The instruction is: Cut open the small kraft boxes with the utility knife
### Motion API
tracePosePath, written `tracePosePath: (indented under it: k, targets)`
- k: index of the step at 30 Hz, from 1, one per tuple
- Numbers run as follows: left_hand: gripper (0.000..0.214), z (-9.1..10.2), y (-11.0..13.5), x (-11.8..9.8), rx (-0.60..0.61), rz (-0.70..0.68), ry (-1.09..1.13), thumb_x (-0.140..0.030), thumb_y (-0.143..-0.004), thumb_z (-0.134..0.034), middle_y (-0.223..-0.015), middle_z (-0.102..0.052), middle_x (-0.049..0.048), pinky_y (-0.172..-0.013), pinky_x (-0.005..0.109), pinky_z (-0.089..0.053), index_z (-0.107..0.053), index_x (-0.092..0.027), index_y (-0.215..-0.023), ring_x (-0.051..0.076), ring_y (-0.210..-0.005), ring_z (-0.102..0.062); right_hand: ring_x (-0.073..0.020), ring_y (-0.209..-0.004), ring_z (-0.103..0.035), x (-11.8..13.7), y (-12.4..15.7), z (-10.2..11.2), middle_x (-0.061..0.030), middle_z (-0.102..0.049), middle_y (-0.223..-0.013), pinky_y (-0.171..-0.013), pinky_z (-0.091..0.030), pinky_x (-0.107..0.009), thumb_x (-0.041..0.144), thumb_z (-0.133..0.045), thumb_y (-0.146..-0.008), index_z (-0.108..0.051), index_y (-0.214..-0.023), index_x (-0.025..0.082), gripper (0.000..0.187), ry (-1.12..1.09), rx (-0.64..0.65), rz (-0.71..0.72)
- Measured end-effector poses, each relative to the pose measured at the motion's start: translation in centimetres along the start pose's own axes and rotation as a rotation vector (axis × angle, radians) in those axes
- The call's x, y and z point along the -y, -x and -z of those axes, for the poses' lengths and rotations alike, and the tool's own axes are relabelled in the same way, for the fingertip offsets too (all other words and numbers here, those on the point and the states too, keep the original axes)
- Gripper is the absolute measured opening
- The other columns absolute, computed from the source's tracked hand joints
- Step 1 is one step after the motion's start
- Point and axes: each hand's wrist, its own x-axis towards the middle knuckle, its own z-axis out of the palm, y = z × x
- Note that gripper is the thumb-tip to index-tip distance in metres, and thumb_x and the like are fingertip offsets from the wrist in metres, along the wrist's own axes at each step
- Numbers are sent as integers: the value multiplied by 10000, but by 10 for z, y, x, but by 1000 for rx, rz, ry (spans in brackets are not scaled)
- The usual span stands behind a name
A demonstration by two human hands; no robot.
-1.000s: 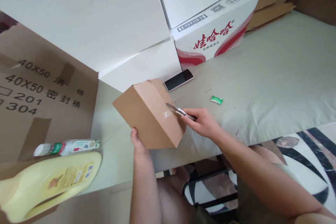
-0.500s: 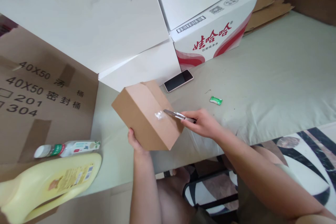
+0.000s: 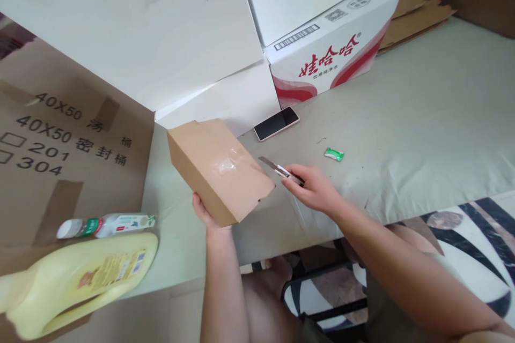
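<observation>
A small brown cardboard box (image 3: 205, 171) is tilted above the cloth, held from below by my left hand (image 3: 204, 211). The thumb of that hand lies on the box's near side; its other fingers are hidden underneath. Clear shiny tape (image 3: 226, 164) is stuck on the box face turned toward the right. In my right hand (image 3: 311, 187) is a utility knife (image 3: 280, 170), its blade out and pointing up and left. A small gap separates the blade tip from the box's right edge.
Beyond the box lie a phone (image 3: 277, 124) and a green-wrapped sweet (image 3: 334, 154) on the pale cloth (image 3: 422, 118). White cartons (image 3: 333, 53) stand behind. At left are a small bottle (image 3: 107, 225), a yellow jug (image 3: 88, 284) and a large brown carton (image 3: 80, 144).
My left hand has turned the box, bringing its taped face further into view. The knife, which was at the tape, has come away to the right of the box.
</observation>
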Motion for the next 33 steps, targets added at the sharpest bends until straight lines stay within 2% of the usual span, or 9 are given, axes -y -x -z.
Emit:
tracePosePath:
  k: [4,7,9,11,15,17,20,26,33]
  targets:
    - [656,1,3,3,-17,92,-43,-697,-646,-732,-1062,-757,67,-831,415,-572,-722,-235,-1112,296,-973,-700,-116,-570,-454,-1,-3,-2,27,-507,-621,-566,-307,-245,380,-470,-910,-619,-851,186,251,11,-31,-32]
    - [614,5,2,6,-18,117,-61,-685,-667,-718,-998,-763,62,-801,401,-578,-730,-224,-1073,279,-915,-713,-150,-588,-498,-6,-5,-3,1,-558,-631,-556,-298,-265,359,-467,-915,-663,-949,195,258,123,-78,-182]
    - [565,8,0,8,-41,98,-65,-659,-670,-730,-938,-765,52,-784,381,-580,-737,-219,-1026,260,-863,-719,-185,-637,-550,-12,-6,-3,-38,-639,-707,-564,-304,-282,346,-485,-911,-682,-1063,210,284,216,-73,-278]
    - [535,10,-3,10,-59,90,-64,-643,-682,-731,-911,-765,45,-775,369,-579,-740,-221,-1010,249,-834,-720,-221,-712,-599,-19,-6,-3,-82,-702,-840,-586,-330,-298,329,-521,-899,-678,-1157,226,319,288,-44,-310]
    - [530,11,-6,11,-75,107,-64,-618,-701,-733,-910,-767,50,-763,372,-573,-739,-217,-1048,257,-830,-722,-284,-852,-649,-26,-6,-5,-150,-704,-1033,-655,-406,-339,341,-555,-897,-675,-1208,208,359,378,-11,-325]
    - [515,8,-6,11,-97,98,-62,-595,-688,-755,-897,-768,57,-742,368,-573,-743,-210,-1030,259,-812,-721,-283,-921,-656,-24,-7,-5,-155,-688,-1094,-725,-447,-355,342,-540,-911,-670,-1216,189,365,347,-13,-299]
    - [504,4,-6,11,-114,77,-58,-575,-663,-781,-890,-770,53,-724,354,-574,-743,-210,-1008,246,-785,-720,-248,-993,-650,-19,-7,-3,-129,-685,-1091,-826,-476,-353,321,-535,-918,-665,-1197,178,340,206,-32,-186]
    - [509,3,-6,11,-99,108,-65,-582,-689,-765,-901,-771,56,-730,356,-573,-732,-210,-1035,242,-779,-722,-221,-1009,-654,-12,-5,-4,-102,-702,-1119,-845,-504,-357,270,-546,-884,-646,-1203,194,343,-35,57,3]
    - [586,4,-5,12,-76,124,-75,-616,-700,-749,-959,-769,67,-806,388,-579,-721,-205,-1116,265,-869,-730,-228,-995,-670,-14,-4,-7,-128,-688,-1215,-857,-528,-395,289,-551,-880,-603,-1292,203,424,-104,56,31]
